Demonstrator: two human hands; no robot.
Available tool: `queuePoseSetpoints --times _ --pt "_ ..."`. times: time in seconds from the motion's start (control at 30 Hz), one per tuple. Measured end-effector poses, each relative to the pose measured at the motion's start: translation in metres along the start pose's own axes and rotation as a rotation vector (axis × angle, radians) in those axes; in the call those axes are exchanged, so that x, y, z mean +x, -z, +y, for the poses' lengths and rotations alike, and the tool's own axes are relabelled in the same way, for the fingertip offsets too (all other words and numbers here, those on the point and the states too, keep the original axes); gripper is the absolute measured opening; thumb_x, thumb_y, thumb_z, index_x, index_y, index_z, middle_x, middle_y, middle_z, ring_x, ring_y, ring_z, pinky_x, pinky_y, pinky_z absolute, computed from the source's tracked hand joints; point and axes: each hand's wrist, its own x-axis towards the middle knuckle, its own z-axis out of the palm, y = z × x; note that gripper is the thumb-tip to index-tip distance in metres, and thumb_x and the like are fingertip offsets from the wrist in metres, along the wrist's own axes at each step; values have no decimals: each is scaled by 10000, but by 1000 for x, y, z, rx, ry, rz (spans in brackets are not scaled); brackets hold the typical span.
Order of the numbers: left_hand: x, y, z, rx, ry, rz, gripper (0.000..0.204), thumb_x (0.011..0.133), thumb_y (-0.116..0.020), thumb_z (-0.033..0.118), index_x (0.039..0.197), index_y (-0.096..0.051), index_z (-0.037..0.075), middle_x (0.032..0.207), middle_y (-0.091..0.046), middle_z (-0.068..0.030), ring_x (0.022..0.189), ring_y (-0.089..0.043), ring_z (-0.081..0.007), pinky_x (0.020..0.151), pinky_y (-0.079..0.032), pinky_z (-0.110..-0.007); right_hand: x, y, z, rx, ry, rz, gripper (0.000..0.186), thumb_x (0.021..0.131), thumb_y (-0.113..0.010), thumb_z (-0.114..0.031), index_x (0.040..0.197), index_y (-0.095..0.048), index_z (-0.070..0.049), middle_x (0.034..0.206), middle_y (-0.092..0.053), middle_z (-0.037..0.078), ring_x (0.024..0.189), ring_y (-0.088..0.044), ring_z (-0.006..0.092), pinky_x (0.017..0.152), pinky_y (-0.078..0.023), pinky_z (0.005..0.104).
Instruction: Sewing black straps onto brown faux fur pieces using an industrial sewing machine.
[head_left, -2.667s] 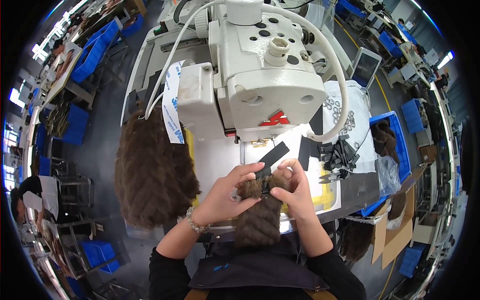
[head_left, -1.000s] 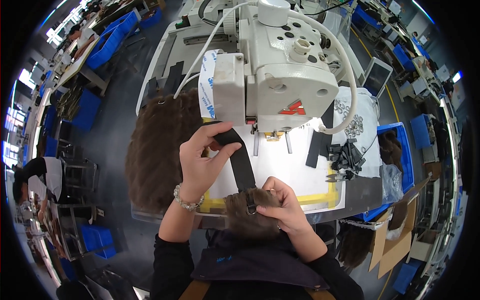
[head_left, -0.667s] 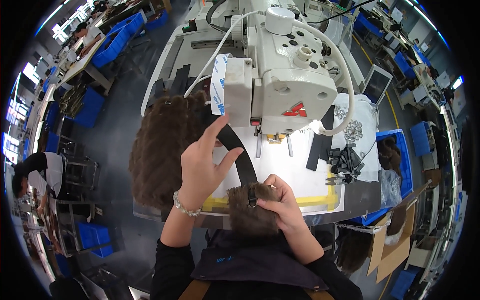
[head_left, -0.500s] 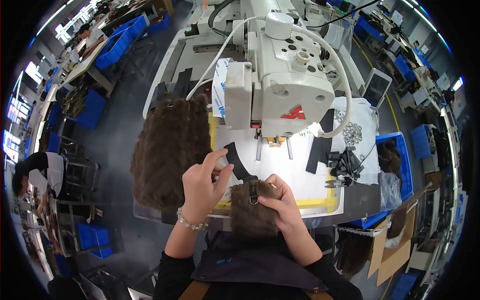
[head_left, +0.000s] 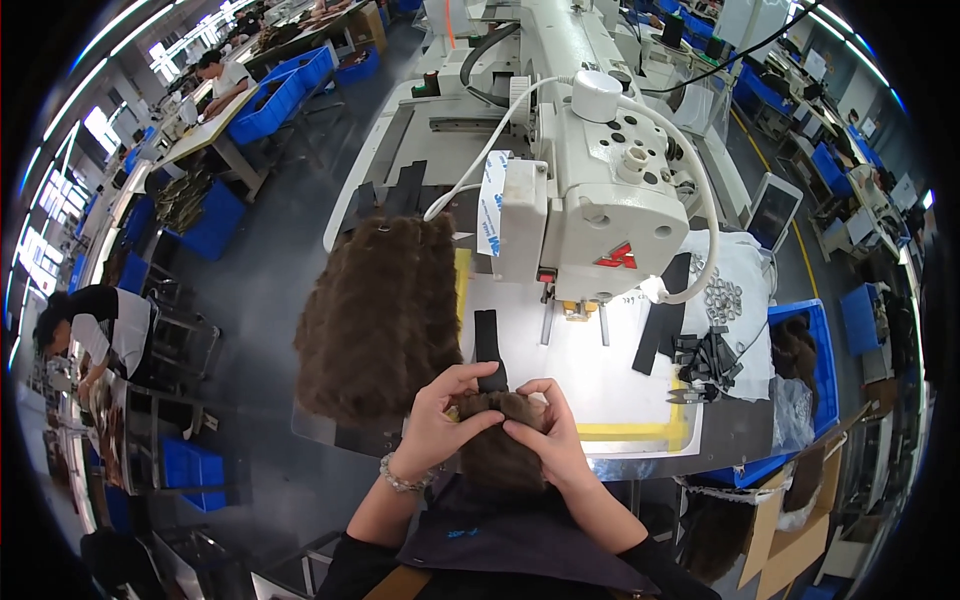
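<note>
Brown fur piece (head_left: 502,466) is being pinched by left hand (head_left: 436,424) at nine o'clock and right hand (head_left: 556,438) at three, black strap (head_left: 487,338) being pointed toward twelve, nearer left.

Sewing machine (head_left: 650,225) front: a red angular emblem (head_left: 617,256) with pointed arms stands on the right part of its pale face.
White strip (head_left: 491,205): hanging at the left of the machine head, it bears blue print, a large bold mark near its lower end and smaller lettering above.
White sheet (head_left: 580,390) on the tabletop (head_left: 740,430): a few small dark characters (head_left: 631,297) at its far edge, just right of the needle area, too small to read surely.
Dark apron (head_left: 540,550): a short blue mark (head_left: 462,533) at the near edge, left of its middle, unclear.
</note>
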Motion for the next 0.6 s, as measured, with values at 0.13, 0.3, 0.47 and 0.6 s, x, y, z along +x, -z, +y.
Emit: queuePoseSetpoints --times 0.13,0.3,0.47,0.6 --pt "11 19 19 143 -75 211 543 723 -788 -54 1232 -631 52 904 -529 20 805 -492 -53 731 -441 -186 -14 -2 8 -347 -133 -207 630 874 -683 18 1354 -287 -81 1112 -624 111 1022 -616 154 878 -497 283" --pt "48 59 49 331 -238 353 544 725 -743 -77 1243 -628 41 1052 -610 -2 898 -509 -90 833 -439 -220 -24 -16 24 -457 3 -253 826 893 -661 11 1513 -125 -95 1190 -589 120 1042 -605 148 896 -485 281" --pt "86 97 85 458 -283 380 535 736 -722 -85 1247 -631 44 1018 -594 -3 905 -502 -84 833 -442 -219 2 -49 12 -559 230 -306 606 883 -641 36 1436 -430 -93 1300 -528 46 1117 -503 97 867 -429 217" --pt "128 133 99 454 -406 297 623 786 -694 -74 1373 -550 80 1155 -572 -52 999 -515 -83 885 -452 -233 39 -77 8 -436 257 -343 635 885 -633 30 1458 -404 -116 1254 -536 25 991 -501 95 810 -420 206"
